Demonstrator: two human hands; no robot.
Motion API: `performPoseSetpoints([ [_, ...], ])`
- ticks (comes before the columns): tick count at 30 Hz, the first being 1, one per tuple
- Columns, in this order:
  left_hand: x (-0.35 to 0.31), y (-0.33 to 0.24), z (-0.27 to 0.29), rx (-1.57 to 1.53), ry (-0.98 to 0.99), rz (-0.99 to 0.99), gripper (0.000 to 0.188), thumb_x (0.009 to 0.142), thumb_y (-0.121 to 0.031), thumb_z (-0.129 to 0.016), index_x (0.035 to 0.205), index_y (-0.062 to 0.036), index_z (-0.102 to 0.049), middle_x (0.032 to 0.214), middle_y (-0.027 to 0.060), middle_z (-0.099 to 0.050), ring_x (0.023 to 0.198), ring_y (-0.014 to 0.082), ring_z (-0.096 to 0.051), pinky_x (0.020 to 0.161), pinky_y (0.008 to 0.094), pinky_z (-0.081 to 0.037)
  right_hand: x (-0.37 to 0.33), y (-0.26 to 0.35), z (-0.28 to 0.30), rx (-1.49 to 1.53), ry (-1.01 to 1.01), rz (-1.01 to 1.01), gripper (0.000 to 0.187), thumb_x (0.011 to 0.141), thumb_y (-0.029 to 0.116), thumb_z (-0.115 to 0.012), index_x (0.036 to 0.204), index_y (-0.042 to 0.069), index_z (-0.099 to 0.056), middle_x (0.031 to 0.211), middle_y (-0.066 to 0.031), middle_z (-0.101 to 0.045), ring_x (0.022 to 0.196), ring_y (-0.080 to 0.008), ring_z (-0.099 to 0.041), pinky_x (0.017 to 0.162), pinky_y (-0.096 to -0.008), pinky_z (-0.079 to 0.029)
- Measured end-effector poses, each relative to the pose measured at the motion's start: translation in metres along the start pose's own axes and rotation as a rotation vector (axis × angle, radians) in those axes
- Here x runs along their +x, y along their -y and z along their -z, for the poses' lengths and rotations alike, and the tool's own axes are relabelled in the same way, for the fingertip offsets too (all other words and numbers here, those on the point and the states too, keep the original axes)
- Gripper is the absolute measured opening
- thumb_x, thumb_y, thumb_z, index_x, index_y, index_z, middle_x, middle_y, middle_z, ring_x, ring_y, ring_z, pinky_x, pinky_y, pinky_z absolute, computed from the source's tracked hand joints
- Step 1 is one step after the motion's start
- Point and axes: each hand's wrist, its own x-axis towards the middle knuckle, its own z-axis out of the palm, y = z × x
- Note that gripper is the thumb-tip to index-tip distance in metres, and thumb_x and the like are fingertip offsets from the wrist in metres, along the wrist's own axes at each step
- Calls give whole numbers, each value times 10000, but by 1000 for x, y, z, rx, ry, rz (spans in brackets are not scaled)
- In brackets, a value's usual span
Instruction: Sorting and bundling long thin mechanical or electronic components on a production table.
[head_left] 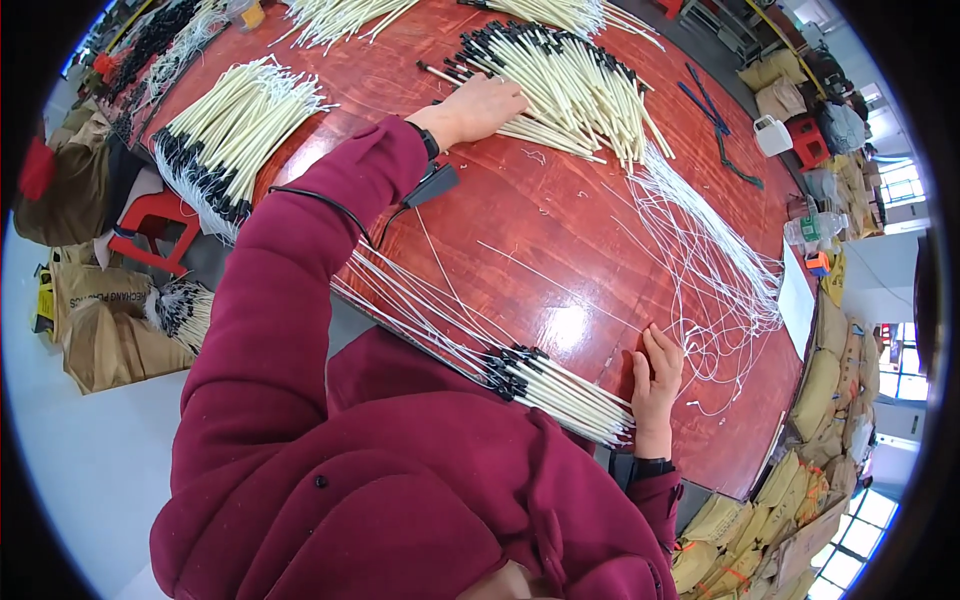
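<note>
My left hand (482,107) reaches to the far side of the red table (480,300). Its fingers are stretched over the near left edge of a large pile of cream sticks with black ends (570,85); the fingertips' undersides are hidden. White cords (710,250) trail from this pile toward the right table edge. My right hand (657,385) rests on the table near the front, thumb apart from the fingers. The end of a single thin white cord (560,285) lies by its fingertips. Just left of it, a smaller bundle of sticks (570,395) lies along the front edge, its cords running left.
Another bundle of sticks (235,125) lies at the left edge. Dark blue straps (715,115), a white sheet (795,300) and a plastic bottle (815,228) are at the right. A black boxy device (432,186) sits under my left forearm. A red stool (155,230) stands left.
</note>
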Motion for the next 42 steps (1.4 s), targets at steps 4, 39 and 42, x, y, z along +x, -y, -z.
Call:
performPoseSetpoints([
  [4,2,6,-4,-56,38,-12,108,964,-195,-549,994,-105,-601,1011,77,-624,1002,303,-637,824,437,-496,-3,-3,-2,39,-7,-42,320,933,50,-660,1245,-19,-680,1303,-156,-648,1196,-296,-596,1052,-373,-444],
  [39,-127,-121,102,-600,168,231,96,933,-50,-624,1018,-7,-642,970,143,-621,942,350,-627,802,414,-516,-1,2,-4,66,2,-73,322,935,43,-676,1246,-40,-674,1283,-163,-652,1184,-286,-631,1033,-347,-476],
  [42,-126,-122,102,-608,175,235,96,932,-52,-627,1016,-7,-642,972,143,-621,947,349,-625,807,414,-516,-1,2,-3,68,9,-79,326,934,44,-678,1248,-42,-672,1281,-160,-651,1180,-284,-631,1032,-347,-476],
])
